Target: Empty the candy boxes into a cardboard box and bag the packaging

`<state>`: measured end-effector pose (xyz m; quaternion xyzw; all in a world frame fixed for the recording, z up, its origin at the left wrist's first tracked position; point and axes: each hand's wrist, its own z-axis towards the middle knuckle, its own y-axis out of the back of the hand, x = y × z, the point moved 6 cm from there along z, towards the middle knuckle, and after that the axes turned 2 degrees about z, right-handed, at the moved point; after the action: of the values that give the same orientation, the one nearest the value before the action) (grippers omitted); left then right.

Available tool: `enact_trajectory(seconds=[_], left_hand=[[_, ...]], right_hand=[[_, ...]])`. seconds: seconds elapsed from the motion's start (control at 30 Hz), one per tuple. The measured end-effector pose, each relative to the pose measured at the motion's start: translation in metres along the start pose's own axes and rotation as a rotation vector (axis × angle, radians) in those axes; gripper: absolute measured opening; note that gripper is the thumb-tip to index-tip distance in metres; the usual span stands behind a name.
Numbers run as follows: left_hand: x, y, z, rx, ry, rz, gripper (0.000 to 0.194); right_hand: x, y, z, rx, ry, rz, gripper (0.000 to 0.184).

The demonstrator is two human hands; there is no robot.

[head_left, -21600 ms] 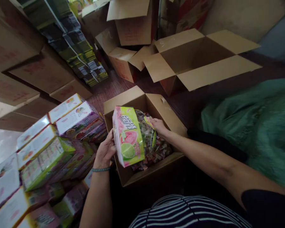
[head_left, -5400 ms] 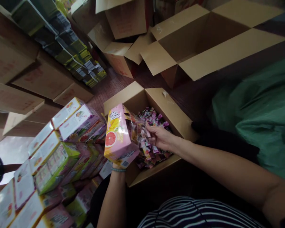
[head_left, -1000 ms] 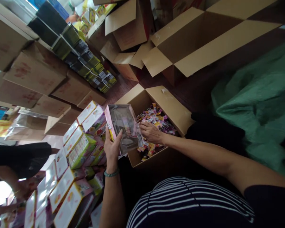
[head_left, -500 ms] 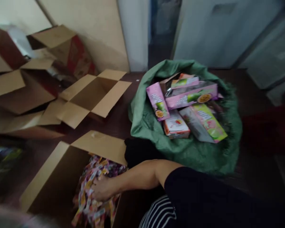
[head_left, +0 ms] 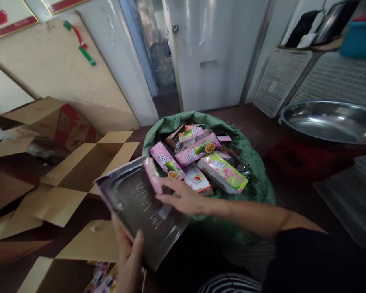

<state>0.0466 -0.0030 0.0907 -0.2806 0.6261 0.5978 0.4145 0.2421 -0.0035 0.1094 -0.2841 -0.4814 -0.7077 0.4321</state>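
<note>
My left hand (head_left: 128, 256) grips the lower left edge of a flat, pink-edged box (head_left: 131, 207). Its dark, shiny face has raised lettering and is tilted toward me. With the fingers of my right hand (head_left: 184, 198) I hold the pink flap at the box's upper right edge. Just beyond it stands a green woven sack (head_left: 262, 175), its mouth rolled open. Several printed fruit cartons lie inside, among them a pink carton (head_left: 167, 160) and a yellow-green carton (head_left: 224, 171). Below my left hand, small colourful wrapped packets (head_left: 102, 278) lie in an open cardboard box (head_left: 88, 240).
More open cardboard boxes, including an opened carton (head_left: 55, 203) and a red-printed carton (head_left: 70, 126), crowd the left. At right are a steel basin (head_left: 329, 122), white plastic crates (head_left: 280, 81) and a blue tub (head_left: 361, 38). A door (head_left: 213, 61) stands behind the sack.
One hand was down among the packets in the cardboard box. Now both hands are raised, holding the pink-edged box in front of the sack. The view has swung up and right.
</note>
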Motion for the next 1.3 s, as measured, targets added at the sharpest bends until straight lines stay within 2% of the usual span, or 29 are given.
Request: enact_trajectory(seconds=[0.03,0.1,0.17,0.23,0.3,0.4,0.47,0.53,0.63,0.77,0.83,0.93,0.97,1.03,1.1,1.17,1.23,1.3], left_hand=[[-0.013,-0.03,0.009,0.062,-0.018,-0.08,0.092],[-0.038,-0.088,0.025,0.218,-0.061,-0.235,0.1],[-0.055,-0.137,0.038,0.388,-0.091,-0.269,0.102],[-0.055,-0.167,0.048,0.487,-0.103,-0.068,0.103],[-0.037,-0.175,0.057,0.433,-0.089,0.313,0.099],[0.003,-0.159,0.066,0.22,0.016,0.814,0.082],[0.028,-0.148,0.066,0.167,0.081,0.973,0.074],[0.046,-0.142,0.067,0.165,0.123,1.047,0.071],[0.06,-0.137,0.076,0.165,0.191,1.084,0.076],[0.071,-0.139,0.101,0.149,0.257,1.023,0.08],[0.079,-0.14,0.116,0.154,0.294,0.946,0.066],[0.086,-0.129,0.134,0.155,0.341,0.828,0.024],[0.085,-0.118,0.138,0.107,0.348,0.78,0.013],[0.071,-0.084,0.14,-0.086,0.304,0.619,0.005],[0.051,-0.042,0.134,-0.323,0.189,0.398,0.007],[0.036,-0.007,0.123,-0.458,0.093,0.241,0.011],[0.032,0.008,0.116,-0.441,0.086,0.246,0.014],[0.038,0.002,0.113,-0.311,0.146,0.354,0.012]], right_hand=[[-0.009,0.021,-0.008,-0.067,-0.009,-0.065,0.042],[-0.027,0.06,-0.022,-0.246,-0.048,-0.23,0.058],[-0.046,0.092,-0.035,-0.452,-0.107,-0.426,0.068],[-0.062,0.111,-0.046,-0.613,-0.156,-0.639,0.063],[-0.077,0.109,-0.055,-0.632,-0.171,-0.83,0.064],[-0.108,0.079,-0.06,-0.404,-0.148,-0.951,0.081],[-0.136,0.065,-0.059,-0.3,-0.171,-0.959,0.091],[-0.169,0.067,-0.049,-0.285,-0.226,-0.971,0.094],[-0.213,0.084,-0.013,-0.212,-0.218,-1.01,0.093],[-0.254,0.105,0.041,-0.05,-0.158,-1.009,0.097],[-0.269,0.108,0.058,-0.012,-0.15,-0.991,0.099],[-0.288,0.103,0.069,-0.008,-0.179,-0.97,0.093],[-0.294,0.1,0.071,-0.011,-0.205,-0.959,0.088],[-0.299,0.095,0.074,-0.013,-0.265,-0.931,0.077],[-0.296,0.092,0.075,-0.006,-0.316,-0.906,0.071],[-0.284,0.09,0.075,0.01,-0.334,-0.889,0.07],[-0.268,0.088,0.069,0.036,-0.319,-0.879,0.065],[-0.251,0.089,0.057,0.062,-0.269,-0.873,0.058]])
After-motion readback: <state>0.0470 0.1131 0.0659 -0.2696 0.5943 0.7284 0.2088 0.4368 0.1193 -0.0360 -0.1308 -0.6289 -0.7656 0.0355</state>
